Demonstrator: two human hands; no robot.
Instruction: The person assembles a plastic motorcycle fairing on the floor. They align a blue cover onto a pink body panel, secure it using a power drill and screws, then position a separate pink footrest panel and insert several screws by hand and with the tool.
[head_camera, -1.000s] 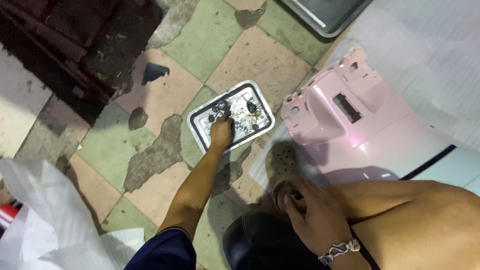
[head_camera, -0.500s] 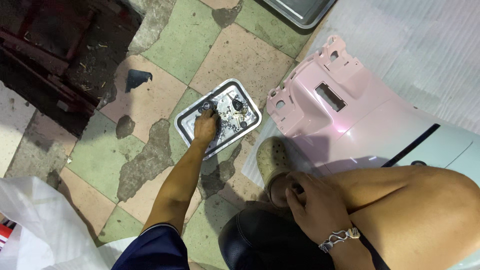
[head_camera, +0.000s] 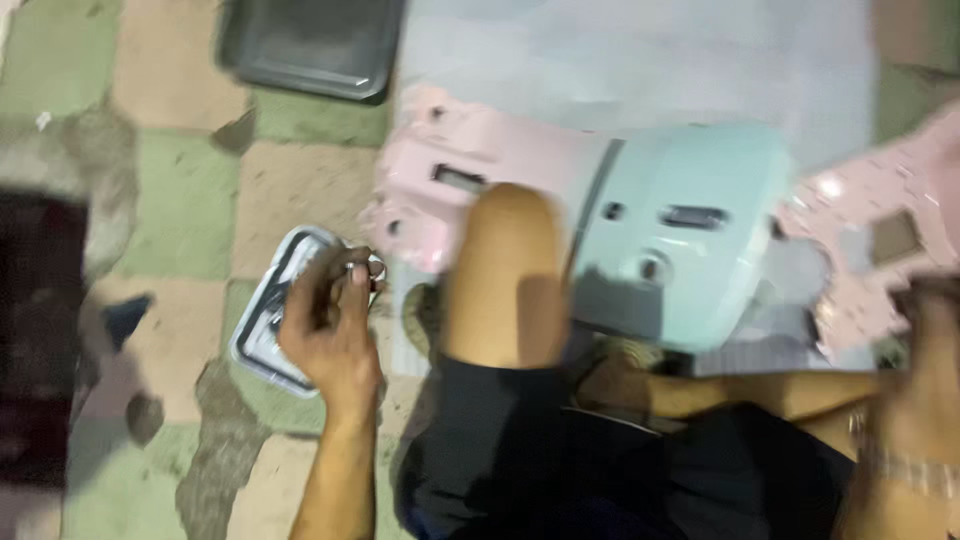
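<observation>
My left hand (head_camera: 330, 320) is raised above a small white tray (head_camera: 262, 330) on the tiled floor, fingers pinched on a small metal ring-like part (head_camera: 372, 268). My right hand (head_camera: 925, 400), with a bracelet at the wrist, sits blurred at the right edge near a pink plastic panel (head_camera: 880, 250); what it holds is unclear. A pink and pale blue scooter body panel (head_camera: 680, 220) lies in front of my bent knee (head_camera: 510, 270).
A dark grey metal tray (head_camera: 310, 45) lies at the top on the green and tan tiled floor (head_camera: 180, 200). A pale sheet (head_camera: 640, 60) lies under the panels. A dark object (head_camera: 40, 330) fills the left edge.
My left hand has lifted out of the white tray with a small metal part pinched in its fingers. The view has swung right, bringing the blue panel and a second pink panel into sight.
</observation>
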